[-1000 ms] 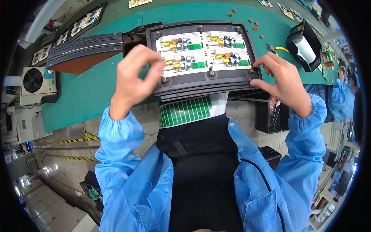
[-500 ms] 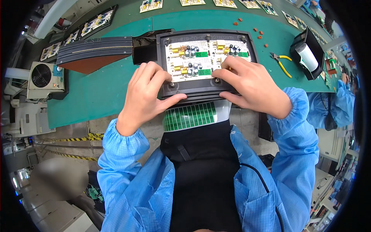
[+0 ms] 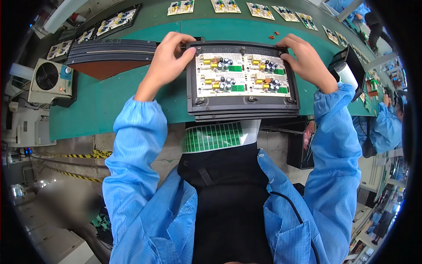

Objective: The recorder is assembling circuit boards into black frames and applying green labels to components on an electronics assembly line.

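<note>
A black carrier frame (image 3: pixel 220 104) lies in front of me at the near edge of the green bench, on top of other black frames. It holds a white circuit board panel (image 3: pixel 243 74) with capacitors, yellow parts and green blocks. Small dark latches sit along the frame's upper and lower borders. My left hand (image 3: pixel 170 59) closes on the upper left corner, thumb beside the corner latch. At the upper right corner my right hand (image 3: pixel 305 60) grips likewise, thumb near the latch there. Parts of both corners are hidden by the fingers.
Stacked black frames (image 3: pixel 112 53) stand to the left, beside a small fan unit (image 3: pixel 47 75). Several populated circuit boards (image 3: pixel 225 5) line the far side. A black holder with a white roll (image 3: pixel 346 74) stands right. Orange bits (image 3: pixel 271 38) lie beyond my right hand. A green label sheet (image 3: pixel 213 136) hangs below the frame.
Both hands have moved from the carrier frame's near side to its two far corners. The frame sits slightly further right and nearer. The yellow-handled cutters are now hidden behind my right hand.
</note>
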The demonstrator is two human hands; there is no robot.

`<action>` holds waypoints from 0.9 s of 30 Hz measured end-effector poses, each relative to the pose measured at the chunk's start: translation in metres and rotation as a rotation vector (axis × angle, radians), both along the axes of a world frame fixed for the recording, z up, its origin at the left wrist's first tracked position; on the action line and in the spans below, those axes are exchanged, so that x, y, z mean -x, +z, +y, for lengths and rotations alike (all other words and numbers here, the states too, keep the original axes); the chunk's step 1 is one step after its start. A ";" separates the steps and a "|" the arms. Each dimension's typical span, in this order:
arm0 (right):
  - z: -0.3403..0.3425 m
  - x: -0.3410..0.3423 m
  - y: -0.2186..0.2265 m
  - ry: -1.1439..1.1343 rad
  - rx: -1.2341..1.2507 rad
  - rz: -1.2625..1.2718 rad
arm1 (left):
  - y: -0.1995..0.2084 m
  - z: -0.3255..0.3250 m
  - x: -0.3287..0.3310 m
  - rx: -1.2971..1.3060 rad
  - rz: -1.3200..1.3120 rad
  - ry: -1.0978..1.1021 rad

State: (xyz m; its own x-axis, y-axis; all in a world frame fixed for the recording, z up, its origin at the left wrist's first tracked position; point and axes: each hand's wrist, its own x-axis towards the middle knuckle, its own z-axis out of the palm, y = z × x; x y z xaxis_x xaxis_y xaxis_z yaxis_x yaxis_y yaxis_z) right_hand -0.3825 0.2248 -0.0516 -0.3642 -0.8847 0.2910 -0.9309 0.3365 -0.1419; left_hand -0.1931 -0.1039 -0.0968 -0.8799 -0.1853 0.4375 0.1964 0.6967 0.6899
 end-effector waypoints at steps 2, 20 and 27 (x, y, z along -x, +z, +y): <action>-0.001 0.019 0.010 -0.027 -0.082 -0.123 | -0.004 -0.006 0.014 -0.064 -0.044 -0.008; -0.078 -0.050 0.009 0.056 0.035 0.132 | -0.050 0.000 0.017 -0.450 0.225 -0.156; -0.041 -0.059 0.020 0.044 -0.068 -0.140 | -0.043 0.003 0.015 -0.205 0.279 -0.091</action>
State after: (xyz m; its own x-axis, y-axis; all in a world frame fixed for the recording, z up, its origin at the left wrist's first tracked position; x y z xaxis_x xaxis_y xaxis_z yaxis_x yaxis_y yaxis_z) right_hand -0.3231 0.1843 -0.0315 -0.3572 -0.9167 0.1790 -0.9178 0.3090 -0.2494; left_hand -0.2085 -0.1013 -0.1403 -0.7487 -0.2202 0.6253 0.4522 0.5201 0.7246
